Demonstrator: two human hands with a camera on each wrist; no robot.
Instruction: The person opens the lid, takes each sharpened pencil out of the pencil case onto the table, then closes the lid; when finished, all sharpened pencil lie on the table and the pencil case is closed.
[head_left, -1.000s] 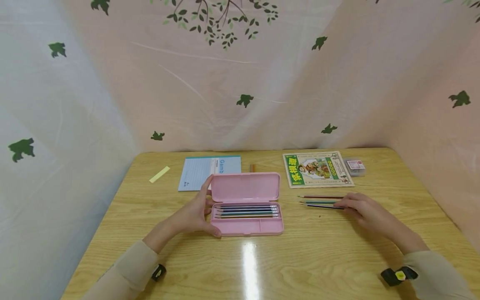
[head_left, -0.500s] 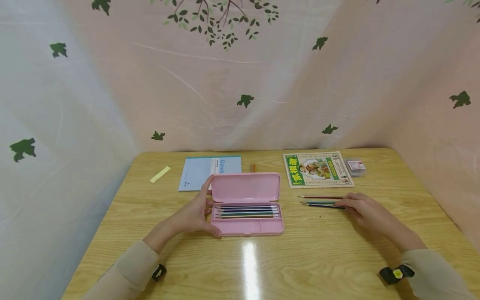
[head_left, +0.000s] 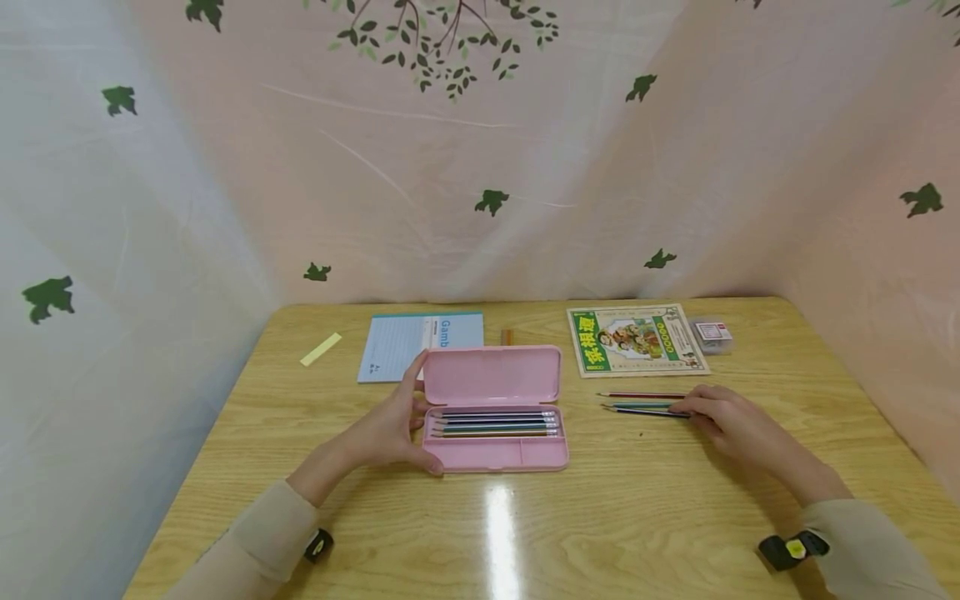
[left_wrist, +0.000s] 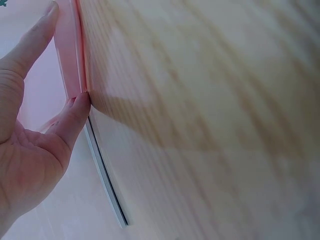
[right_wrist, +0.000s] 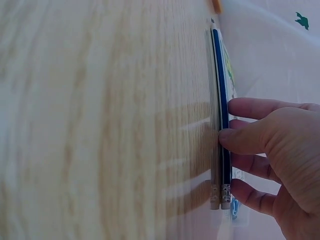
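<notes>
An open pink pencil case [head_left: 491, 454] lies at the table's middle, with several pencils [head_left: 495, 422] in a row inside it. My left hand [head_left: 390, 429] holds its left end, thumb at the front corner and a finger on the lid; the left wrist view shows the left hand [left_wrist: 25, 150] against the case's pink edge [left_wrist: 67, 60]. Three loose pencils lie right of the case: a red one [head_left: 637, 394], a green one [head_left: 637, 404] and a dark blue one [head_left: 641, 411]. My right hand [head_left: 731, 421] pinches the dark blue pencil [right_wrist: 220, 75] at its eraser end, thumb [right_wrist: 245, 140] against it.
A blue notebook [head_left: 408, 343] and a yellow paper strip [head_left: 320, 349] lie at the back left. A green-bordered booklet [head_left: 633, 338] and a small clear box [head_left: 711, 332] lie at the back right. A small brown object [head_left: 506, 336] sits behind the lid. Curtains enclose three sides.
</notes>
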